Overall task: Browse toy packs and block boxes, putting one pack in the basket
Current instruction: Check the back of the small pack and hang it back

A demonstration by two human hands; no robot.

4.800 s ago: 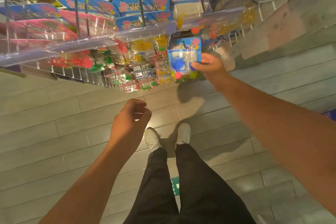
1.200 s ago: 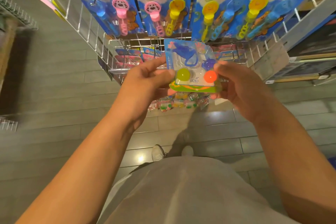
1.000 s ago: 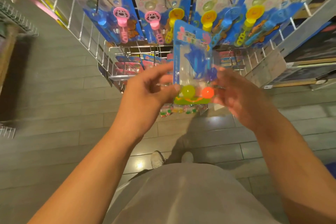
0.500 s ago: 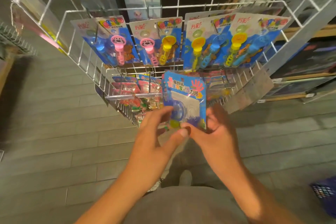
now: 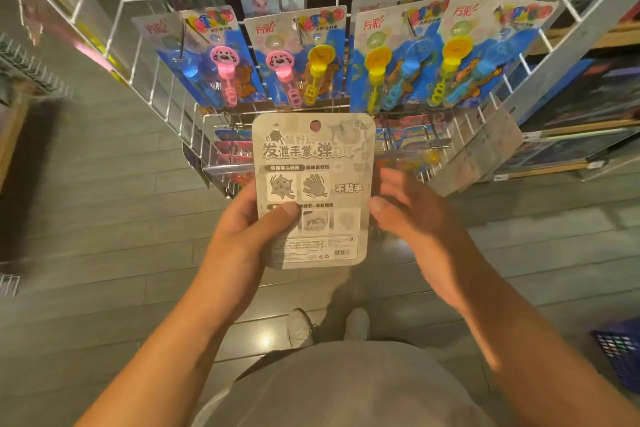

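Wire toy rack (image 5: pixel 145 42) ahead over grey floor; my left hand (image 5: pixel 249 229) grips the toy pack (image 5: pixel 313 191), grey back facing me, while my right hand (image 5: pixel 412 218) sits blurry beside its edge, fingers loose, maybe touching.

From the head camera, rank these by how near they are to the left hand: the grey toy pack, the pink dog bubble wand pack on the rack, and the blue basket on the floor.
1. The grey toy pack, held in the left hand itself, at centre.
2. The pink dog bubble wand pack, hanging on the rack above.
3. The blue basket, on the floor at the far right edge.
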